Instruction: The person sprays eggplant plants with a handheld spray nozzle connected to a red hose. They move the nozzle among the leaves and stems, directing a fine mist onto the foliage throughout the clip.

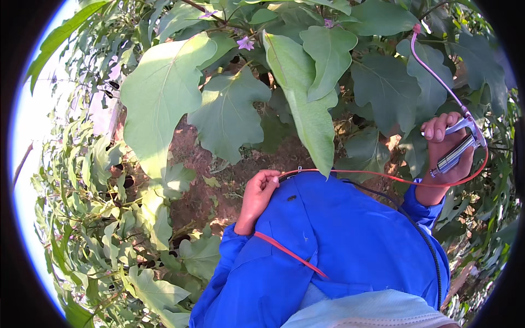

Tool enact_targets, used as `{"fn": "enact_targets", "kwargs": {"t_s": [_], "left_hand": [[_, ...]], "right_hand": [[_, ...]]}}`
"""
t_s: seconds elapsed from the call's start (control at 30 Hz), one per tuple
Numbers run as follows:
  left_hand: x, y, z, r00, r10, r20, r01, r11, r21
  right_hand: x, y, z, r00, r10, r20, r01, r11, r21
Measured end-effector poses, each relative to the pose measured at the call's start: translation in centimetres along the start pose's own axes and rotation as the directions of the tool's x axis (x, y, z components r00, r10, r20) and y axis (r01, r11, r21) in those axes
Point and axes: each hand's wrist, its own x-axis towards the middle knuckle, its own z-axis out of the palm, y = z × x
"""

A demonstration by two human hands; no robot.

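Observation:
My right hand [451, 156], at the right, grips a metal hand sprayer [457, 151] with a lever and a shiny cylindrical body. From it a curved metal wand [437, 76] rises to a reddish nozzle [416, 28] among the leaves. A red hose [381, 175] loops from the sprayer across the front of the blue jacket [340, 229] to my left hand [260, 192], which pinches it between thumb and fingers. Another red length [287, 251] lies across the left side of the jacket. A dark cord [424, 238] runs down the jacket's right side.
Large eggplant leaves [164, 90] hang close in front, with purple flowers [246, 43] among them. Dense plants stand on both sides. Reddish soil [197, 176] shows below. A pale mask [369, 309] edges the bottom of the view.

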Motion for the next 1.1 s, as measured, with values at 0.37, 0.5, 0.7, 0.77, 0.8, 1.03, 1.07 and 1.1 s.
{"fn": "enact_targets", "kwargs": {"t_s": [0.37, 0.5, 0.7, 0.77, 0.8, 1.03, 1.07, 1.1], "left_hand": [[-0.6, -0.5, -13.9, 0.998, 0.047, 0.035, -0.044, 0.997, -0.068], [-0.9, -0.5, -16.3, 0.996, 0.047, 0.074, -0.047, 0.999, -0.01], [-1.2, -0.7, -16.7, 0.995, 0.006, 0.099, -0.003, 1.0, -0.031], [-0.9, -0.5, -16.0, 0.995, -0.004, 0.099, 0.008, 0.999, -0.038], [-0.8, -0.4, -15.7, 0.996, -0.006, 0.094, 0.01, 0.999, -0.046], [-0.4, 0.1, -11.7, 0.999, 0.019, 0.042, -0.017, 0.999, -0.05], [-0.3, -0.2, -11.3, 0.999, 0.021, 0.039, -0.02, 0.999, -0.043], [-0.3, -0.1, -11.2, 0.998, -0.028, 0.056, 0.031, 0.998, -0.058]], "right_hand": [[-1.7, 13.1, 14.0, 0.973, 0.191, -0.126, -0.217, 0.944, -0.248], [1.7, 16.9, 17.5, 0.949, 0.258, -0.183, -0.311, 0.869, -0.386], [6.1, 21.4, 16.8, 0.949, 0.272, -0.159, -0.315, 0.838, -0.445], [6.4, 22.1, 16.9, 0.96, 0.235, -0.15, -0.275, 0.886, -0.373], [6.6, 22.2, 17.1, 0.96, 0.229, -0.161, -0.272, 0.9, -0.342], [5.8, 21.0, 15.5, 0.93, 0.346, -0.124, -0.368, 0.867, -0.336], [5.1, 21.4, 15.0, 0.934, 0.343, -0.102, -0.358, 0.906, -0.226], [4.9, 20.9, 14.9, 0.944, 0.32, -0.086, -0.331, 0.919, -0.215]]}}
